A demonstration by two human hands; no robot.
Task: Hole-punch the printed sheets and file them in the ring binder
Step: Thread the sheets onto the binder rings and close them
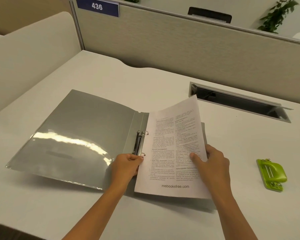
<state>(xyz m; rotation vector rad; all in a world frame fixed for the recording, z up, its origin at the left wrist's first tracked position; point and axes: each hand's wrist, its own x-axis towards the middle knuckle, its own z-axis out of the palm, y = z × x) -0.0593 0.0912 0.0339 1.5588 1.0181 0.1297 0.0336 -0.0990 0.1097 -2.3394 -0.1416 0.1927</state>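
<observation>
One ring binder point(76, 127), one hole punch point(271, 174), one printed page point(175, 144) showing.

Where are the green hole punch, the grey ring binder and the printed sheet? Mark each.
Green plastic hole punch point(274, 172): head view, its lever top.
Grey plastic ring binder point(87, 125): head view, its open left cover.
White printed paper sheet point(173, 148): head view, mid-page text.

A grey binder point(87, 129) lies open at centre left on the white worktop point(163, 80). Both hands hold the sheets point(173, 149) over its right half, with the paper's left edge at the rings point(142, 142). The left hand point(126, 166) pinches that edge by the lower ring. The right hand point(215, 165) grips the right edge, thumb on top. A green punch point(271, 174) sits at far right, well apart.
</observation>
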